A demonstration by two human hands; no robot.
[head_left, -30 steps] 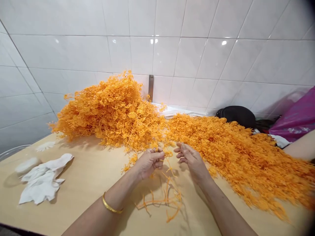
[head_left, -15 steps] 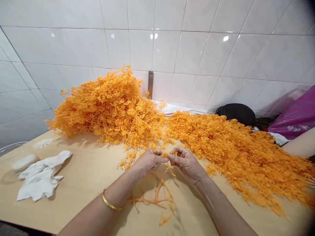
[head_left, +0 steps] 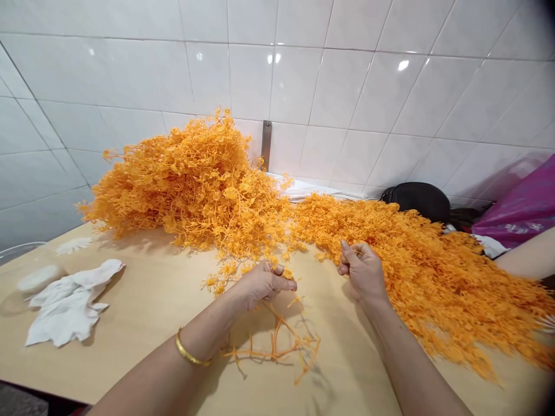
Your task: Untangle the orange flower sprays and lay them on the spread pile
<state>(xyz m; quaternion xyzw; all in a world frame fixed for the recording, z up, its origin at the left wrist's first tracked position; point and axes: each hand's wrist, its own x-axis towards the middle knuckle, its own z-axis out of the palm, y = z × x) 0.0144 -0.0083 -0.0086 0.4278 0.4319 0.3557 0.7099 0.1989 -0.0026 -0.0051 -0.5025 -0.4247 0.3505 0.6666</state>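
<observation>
On my table (head_left: 160, 300), the left sprig heap (head_left: 186, 185) sits beside the right sprig heap (head_left: 437, 283); a cloth (head_left: 71, 309) lies at my left, a case (head_left: 416, 200) behind the right sprig heap.

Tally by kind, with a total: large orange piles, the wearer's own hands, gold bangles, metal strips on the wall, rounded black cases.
Large orange piles: 2 (taller left pile, flatter right pile)
Own hands: 2 (left hand, right hand)
Gold bangle: 1
Metal strip: 1
Rounded black case: 1
Total: 7
</observation>
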